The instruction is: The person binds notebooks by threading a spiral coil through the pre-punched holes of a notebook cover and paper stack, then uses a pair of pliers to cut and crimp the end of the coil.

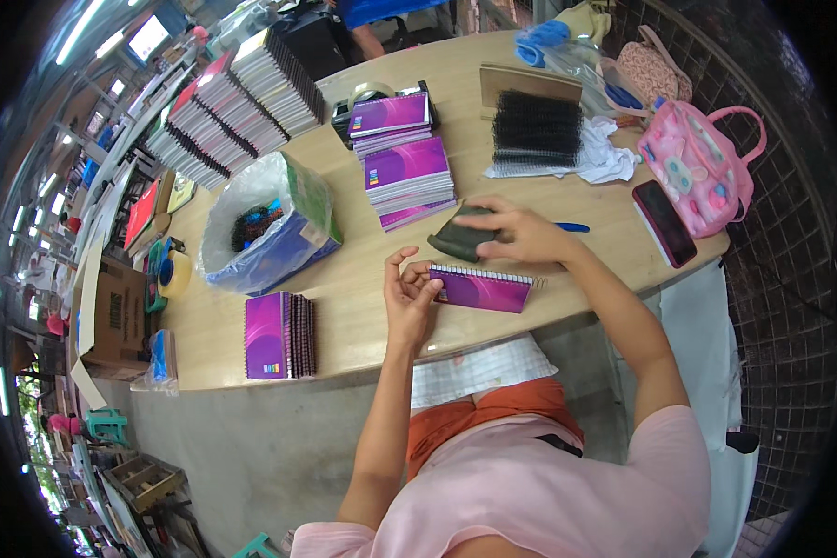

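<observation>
Near the table's front edge, a small purple notebook (482,288) lies tilted, white page edges and wire binding along its far side. A loose end of wire coil (539,283) sticks out at its right. My left hand (409,293) pinches the notebook's left end between thumb and fingers. Just beyond it sits a dark green, soft-looking thing (463,234) whose kind I cannot make out. My right hand (516,232) reaches over its right side, fingers spread and touching it. A blue pen (572,227) lies by the right wrist.
Purple notebook stacks (407,172) stand beyond my hands; another row of notebooks (279,337) is at left. Further out are a plastic-lined bin (270,223), tall book stacks (237,102), black wire coils (537,130), a phone (664,223) and a pink bag (702,167).
</observation>
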`<state>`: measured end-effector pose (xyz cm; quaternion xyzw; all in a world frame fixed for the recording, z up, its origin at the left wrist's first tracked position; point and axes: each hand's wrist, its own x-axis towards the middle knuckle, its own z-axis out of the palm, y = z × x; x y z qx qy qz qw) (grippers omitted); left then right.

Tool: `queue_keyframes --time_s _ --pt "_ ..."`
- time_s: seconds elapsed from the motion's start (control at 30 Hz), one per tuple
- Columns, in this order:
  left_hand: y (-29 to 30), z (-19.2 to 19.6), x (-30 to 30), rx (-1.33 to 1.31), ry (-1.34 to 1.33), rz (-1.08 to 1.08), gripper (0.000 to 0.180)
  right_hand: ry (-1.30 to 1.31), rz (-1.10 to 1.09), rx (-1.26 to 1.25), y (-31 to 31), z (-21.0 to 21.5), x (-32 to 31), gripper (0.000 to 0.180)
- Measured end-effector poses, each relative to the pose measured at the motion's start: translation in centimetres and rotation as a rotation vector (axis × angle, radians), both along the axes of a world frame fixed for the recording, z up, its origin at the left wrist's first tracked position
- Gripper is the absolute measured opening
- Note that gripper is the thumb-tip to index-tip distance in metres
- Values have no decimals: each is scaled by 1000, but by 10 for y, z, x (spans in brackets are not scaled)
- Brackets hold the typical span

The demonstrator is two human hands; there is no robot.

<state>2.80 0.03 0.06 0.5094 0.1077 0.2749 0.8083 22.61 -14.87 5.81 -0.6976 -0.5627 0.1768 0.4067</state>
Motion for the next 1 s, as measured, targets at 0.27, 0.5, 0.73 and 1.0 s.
queue_keyframes --time_s 0.27,0.5,0.73,1.0 --pt "-2 18 -15 -10 32 117 63 -664 -653 -214 -95 -47 -8 55" --pt "-11 43 -22 108 129 140 67 -470 -380 149 -63 30 -28 49" --pt "-12 63 -29 205 168 137 76 -1023 -15 253 -11 89 -52 47" --pt "-10 62 -34 174 201 124 77 -1242 113 381 9 87 -49 26"
